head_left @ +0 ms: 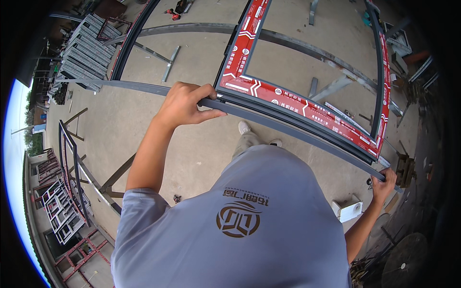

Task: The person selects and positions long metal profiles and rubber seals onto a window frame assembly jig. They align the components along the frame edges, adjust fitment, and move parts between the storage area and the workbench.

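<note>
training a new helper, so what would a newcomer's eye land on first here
The big dark frame covered in bright red-and-white film stands out first, at upper centre to right. Along its near edge, the left hand and the right hand hold a long, slim, dark grey bar. At upper left, a stack of long, pale grey-and-white pieces also draws the eye.

Workshop, partly open-air, apparently for window or door frames. Red-filmed frame [288,102] lay over metal rails [192,28] just beyond grip; concrete floor [197,144] spread beneath. Pale profiles [86,55] rested stacked beyond and left of grip. Farther left of grip, white lattice frames [60,211] stood near building [41,221], strip of sky [15,120] past them. Right of grip, metal lengths [420,69] lay among dim clutter [406,170].
</note>
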A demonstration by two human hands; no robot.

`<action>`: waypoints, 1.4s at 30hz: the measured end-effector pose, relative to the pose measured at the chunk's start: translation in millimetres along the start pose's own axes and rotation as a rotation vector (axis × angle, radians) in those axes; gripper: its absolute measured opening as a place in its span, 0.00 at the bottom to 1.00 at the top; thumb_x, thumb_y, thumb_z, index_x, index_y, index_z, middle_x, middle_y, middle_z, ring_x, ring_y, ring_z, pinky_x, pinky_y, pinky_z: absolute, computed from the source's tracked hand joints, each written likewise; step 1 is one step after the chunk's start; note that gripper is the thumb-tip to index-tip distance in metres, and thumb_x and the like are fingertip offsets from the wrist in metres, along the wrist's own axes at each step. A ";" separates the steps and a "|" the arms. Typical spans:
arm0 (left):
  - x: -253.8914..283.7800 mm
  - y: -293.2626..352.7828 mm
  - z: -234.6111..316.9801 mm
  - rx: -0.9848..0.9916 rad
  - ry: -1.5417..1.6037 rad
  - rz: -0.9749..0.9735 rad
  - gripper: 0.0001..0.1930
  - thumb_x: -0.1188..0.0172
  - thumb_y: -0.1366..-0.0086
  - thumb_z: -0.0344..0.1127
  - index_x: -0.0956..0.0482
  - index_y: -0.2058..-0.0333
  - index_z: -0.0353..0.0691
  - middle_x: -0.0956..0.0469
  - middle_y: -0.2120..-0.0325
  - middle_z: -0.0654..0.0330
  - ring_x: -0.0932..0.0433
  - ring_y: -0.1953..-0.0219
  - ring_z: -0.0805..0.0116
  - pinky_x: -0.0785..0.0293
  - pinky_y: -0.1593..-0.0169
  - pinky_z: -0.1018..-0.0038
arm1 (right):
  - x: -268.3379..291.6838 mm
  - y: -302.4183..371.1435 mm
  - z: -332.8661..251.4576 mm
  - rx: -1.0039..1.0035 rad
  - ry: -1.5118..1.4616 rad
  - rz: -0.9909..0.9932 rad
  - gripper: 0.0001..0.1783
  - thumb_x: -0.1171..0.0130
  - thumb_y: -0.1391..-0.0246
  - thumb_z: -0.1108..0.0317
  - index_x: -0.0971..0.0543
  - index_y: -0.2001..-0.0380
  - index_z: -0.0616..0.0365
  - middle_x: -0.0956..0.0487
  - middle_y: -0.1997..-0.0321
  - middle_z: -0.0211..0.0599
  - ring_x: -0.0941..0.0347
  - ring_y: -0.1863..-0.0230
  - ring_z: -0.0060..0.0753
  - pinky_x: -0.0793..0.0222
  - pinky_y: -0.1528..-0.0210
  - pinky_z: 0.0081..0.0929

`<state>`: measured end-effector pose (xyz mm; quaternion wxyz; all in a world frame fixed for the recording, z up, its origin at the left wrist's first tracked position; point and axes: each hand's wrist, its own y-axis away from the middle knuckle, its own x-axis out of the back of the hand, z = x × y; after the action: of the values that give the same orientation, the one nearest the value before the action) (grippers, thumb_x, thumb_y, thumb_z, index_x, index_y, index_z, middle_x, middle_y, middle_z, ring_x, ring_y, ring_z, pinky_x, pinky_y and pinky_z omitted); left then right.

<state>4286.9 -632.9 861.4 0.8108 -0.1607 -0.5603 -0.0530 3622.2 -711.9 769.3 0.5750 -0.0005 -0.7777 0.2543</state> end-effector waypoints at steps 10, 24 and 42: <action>1.3 4.9 9.3 0.085 -0.023 -0.173 0.19 0.21 0.52 0.45 0.22 0.71 0.44 0.23 0.85 0.60 0.21 0.80 0.55 0.29 0.74 0.66 | -29.9 13.9 7.0 -0.029 -0.079 -0.144 0.39 0.25 0.66 0.34 0.30 0.78 0.61 0.33 0.77 0.41 0.35 0.69 0.51 0.38 0.63 0.41; 111.0 49.6 -7.9 0.269 -0.293 -0.269 0.26 0.22 0.54 0.58 0.21 0.77 0.41 0.26 0.87 0.59 0.25 0.83 0.55 0.31 0.75 0.66 | -113.9 73.1 11.7 -0.087 -0.254 -0.186 0.27 0.24 0.57 0.52 0.26 0.66 0.59 0.25 0.61 0.41 0.31 0.55 0.49 0.37 0.48 0.41; 43.0 163.2 -149.2 0.198 -0.061 -0.435 0.27 0.27 0.47 0.62 0.21 0.78 0.40 0.23 0.85 0.56 0.23 0.79 0.50 0.27 0.71 0.61 | -90.4 137.9 -250.6 -0.245 0.049 -0.077 0.50 0.23 0.57 0.48 0.31 0.34 0.58 0.31 0.31 0.47 0.42 0.27 0.55 0.48 0.27 0.50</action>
<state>4479.0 -522.8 820.5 0.7749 0.0425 -0.6084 -0.1661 3836.8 -519.4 686.3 0.5988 -0.0472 -0.7880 0.1351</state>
